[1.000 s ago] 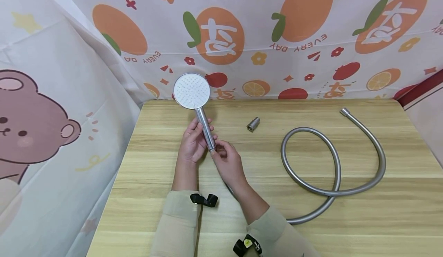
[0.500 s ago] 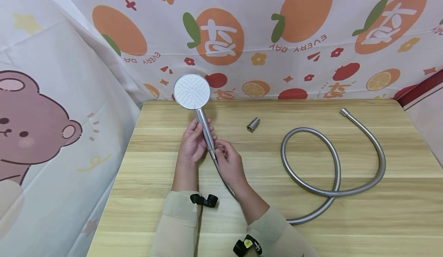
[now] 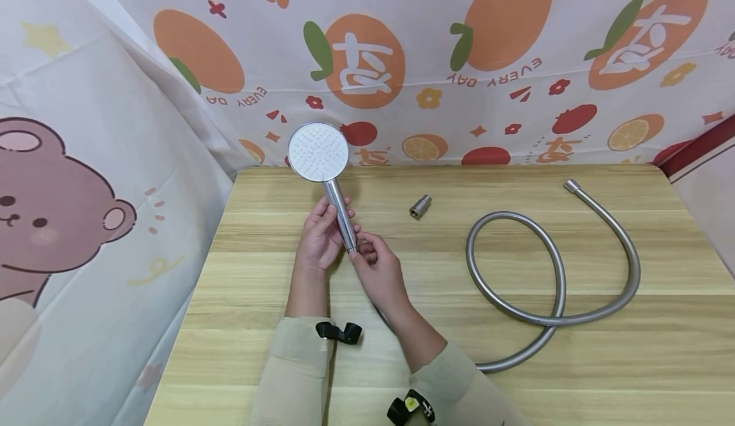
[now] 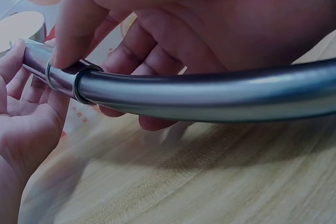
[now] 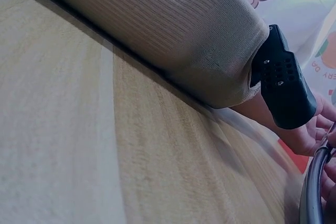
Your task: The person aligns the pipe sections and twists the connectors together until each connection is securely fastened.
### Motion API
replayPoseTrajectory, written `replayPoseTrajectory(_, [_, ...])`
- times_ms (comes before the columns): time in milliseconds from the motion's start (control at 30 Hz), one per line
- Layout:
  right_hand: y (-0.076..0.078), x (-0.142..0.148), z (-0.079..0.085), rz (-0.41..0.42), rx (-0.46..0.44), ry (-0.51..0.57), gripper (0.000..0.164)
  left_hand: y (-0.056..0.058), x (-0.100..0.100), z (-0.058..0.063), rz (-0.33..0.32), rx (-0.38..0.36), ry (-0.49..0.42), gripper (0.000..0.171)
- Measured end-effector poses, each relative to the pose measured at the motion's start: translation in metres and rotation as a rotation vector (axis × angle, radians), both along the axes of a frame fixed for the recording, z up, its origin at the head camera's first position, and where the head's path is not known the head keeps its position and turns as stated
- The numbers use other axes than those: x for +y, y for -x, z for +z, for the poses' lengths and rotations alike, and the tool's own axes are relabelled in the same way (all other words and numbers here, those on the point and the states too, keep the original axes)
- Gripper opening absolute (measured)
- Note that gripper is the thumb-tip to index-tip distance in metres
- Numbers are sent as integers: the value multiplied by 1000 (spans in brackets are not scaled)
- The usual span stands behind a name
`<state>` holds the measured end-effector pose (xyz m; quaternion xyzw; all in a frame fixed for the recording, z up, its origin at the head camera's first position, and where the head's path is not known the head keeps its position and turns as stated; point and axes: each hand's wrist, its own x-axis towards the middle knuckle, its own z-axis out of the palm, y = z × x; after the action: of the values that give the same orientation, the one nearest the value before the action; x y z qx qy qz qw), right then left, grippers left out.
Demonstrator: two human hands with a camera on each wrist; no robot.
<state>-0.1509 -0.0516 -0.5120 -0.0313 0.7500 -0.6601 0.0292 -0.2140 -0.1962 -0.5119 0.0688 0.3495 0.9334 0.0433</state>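
A round shower head (image 3: 318, 152) with a white spray face and a silver handle is held by the handle in my left hand (image 3: 318, 238). It tilts up and to the left, over the table's back edge. At the handle's lower end my right hand (image 3: 380, 273) pinches the metal connector of a silver shower hose (image 3: 517, 357). The left wrist view shows the connector (image 4: 64, 80) meeting the handle, with a thumb or finger pressed on it and the hose (image 4: 210, 95) running off to the right. My right forearm covers part of the hose in the head view.
A small metal fitting (image 3: 420, 206) lies on the wooden table (image 3: 241, 349), right of the hands. The hose loops across the right side, its free end (image 3: 571, 185) near the back edge. A fruit-print cloth (image 3: 436, 50) hangs behind; a bear-print cloth (image 3: 57, 222) hangs at left.
Half a second ago the right fingers were off to the right of the connector, leaving it in sight. Now they are back round it. The left hand and shower head stay in place.
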Motion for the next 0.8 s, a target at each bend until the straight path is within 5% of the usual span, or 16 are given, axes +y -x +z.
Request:
replayPoseTrajectory(233, [-2,1,4,-3,-23,27,27,1,-1,0,-11,-4,-12,31])
replayPoseTrajectory(533, [0,1,3,-7,42,23,41,1,0,0,-18,17,-19,31])
replayPoseTrajectory(800, [-1,1,2,11,23,34,31,1,-1,0,-18,15,-23,33])
